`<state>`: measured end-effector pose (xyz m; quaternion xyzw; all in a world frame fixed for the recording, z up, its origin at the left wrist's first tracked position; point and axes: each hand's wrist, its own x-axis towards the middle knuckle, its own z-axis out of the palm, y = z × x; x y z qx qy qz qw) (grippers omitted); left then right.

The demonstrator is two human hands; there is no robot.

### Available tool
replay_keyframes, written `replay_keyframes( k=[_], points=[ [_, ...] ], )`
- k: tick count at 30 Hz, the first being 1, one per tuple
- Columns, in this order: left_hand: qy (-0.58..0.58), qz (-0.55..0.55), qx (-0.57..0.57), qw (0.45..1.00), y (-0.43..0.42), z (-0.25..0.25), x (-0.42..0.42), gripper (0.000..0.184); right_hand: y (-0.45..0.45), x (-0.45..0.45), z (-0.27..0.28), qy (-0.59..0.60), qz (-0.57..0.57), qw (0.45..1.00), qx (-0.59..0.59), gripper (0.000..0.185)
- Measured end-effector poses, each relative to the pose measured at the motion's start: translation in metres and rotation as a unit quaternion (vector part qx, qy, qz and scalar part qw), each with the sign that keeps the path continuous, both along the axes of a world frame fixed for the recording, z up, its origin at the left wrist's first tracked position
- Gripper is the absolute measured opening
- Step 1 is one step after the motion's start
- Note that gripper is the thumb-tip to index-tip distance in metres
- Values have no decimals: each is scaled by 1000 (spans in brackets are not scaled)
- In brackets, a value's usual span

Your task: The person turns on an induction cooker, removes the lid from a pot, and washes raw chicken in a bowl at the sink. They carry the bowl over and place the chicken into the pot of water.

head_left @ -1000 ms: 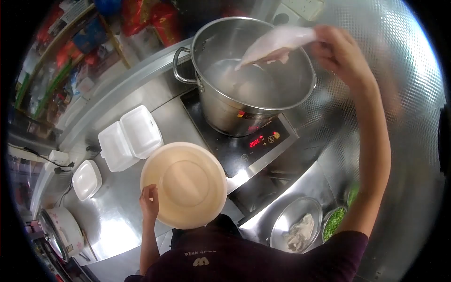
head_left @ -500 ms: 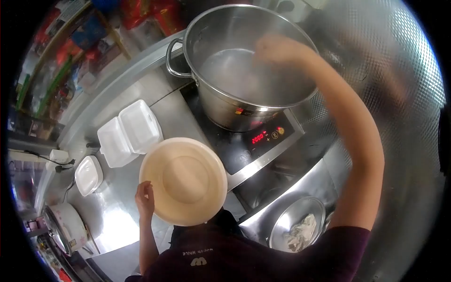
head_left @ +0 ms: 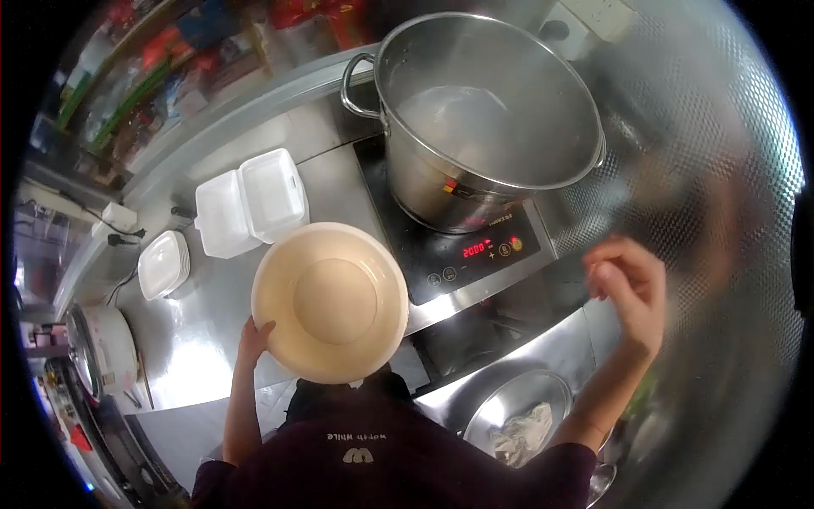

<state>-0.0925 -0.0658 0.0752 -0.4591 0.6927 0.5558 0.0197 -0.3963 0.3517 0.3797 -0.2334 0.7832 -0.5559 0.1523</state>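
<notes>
My left hand (head_left: pixel 255 341) grips the rim of a wide cream basin (head_left: pixel 335 301), thumb over the edge, at the counter's front. Nothing shows inside the basin. My right hand (head_left: pixel 629 284) is raised to the right of the cooker, fingers curled in with the thumb against them; whether anything small is in it I cannot make out. A large steel stockpot (head_left: pixel 487 157) stands on a black induction cooker (head_left: pixel 475 267) with a lit red display. Steam hazes its inside, and pale liquid shows at the bottom.
An open white foam takeaway box (head_left: pixel 254 204) lies left of the cooker, near stacked white trays (head_left: pixel 164 265). A white rice cooker (head_left: pixel 106 348) stands at far left. Low at right, a steel bowl (head_left: pixel 551 386) holds a crumpled pale cloth or bag (head_left: pixel 524 433). Textured metal sheeting lines the right wall.
My right hand has come out from over the stockpot, down and to the right. My left hand still has the basin. The view has shifted a little.
</notes>
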Motion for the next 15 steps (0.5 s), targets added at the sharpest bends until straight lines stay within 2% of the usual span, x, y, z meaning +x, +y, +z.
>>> replay_keyframes(
  k=[3,10,12,14,15],
  points=[
    [-53,-17,54,997,1,1,5,37,4,1,-18,-64,12,998,-1,11],
    [44,38,28,998,-6,37,22,30,-27,19,-36,-80,96,992,17,10],
    [124,89,22,988,0,67,33,30,-46,26,-38,-72,123,990,9,10],
    [65,208,21,976,-11,52,61,33,-72,34,-44,-62,150,987,-2,11],
    [121,173,67,975,-22,43,80,33,-87,41,-45,-58,162,985,-5,12]
  ],
)
